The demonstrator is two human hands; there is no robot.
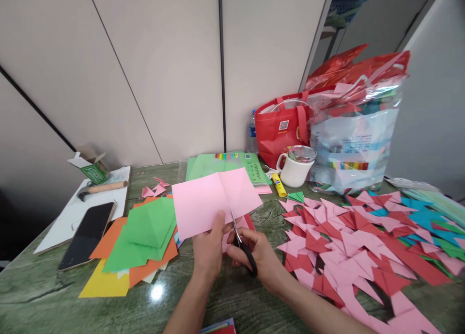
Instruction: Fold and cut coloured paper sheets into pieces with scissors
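Observation:
A sheet of pink paper (pixel 199 203) with a crease down it is pinched in my left hand (pixel 209 246), thumb on top near its lower edge. My right hand (pixel 254 251) is closed around black-handled scissors (pixel 247 256). The scissor blades point up and away, meeting the pink sheet along its crease. Beneath my hands lies more pink and red paper, partly hidden. Left of them is a stack of green paper (pixel 148 232), with orange paper (pixel 109 239) and a yellow sheet (pixel 105 280) under it.
Many pink and red folded paper pieces (pixel 337 246) spread across the right side. Behind stand a white mug (pixel 294 171), a glue stick (pixel 278 185), a red bag (pixel 272 135) and a clear bag (pixel 356 150). A phone (pixel 87 234) and hammer (pixel 103 187) lie left.

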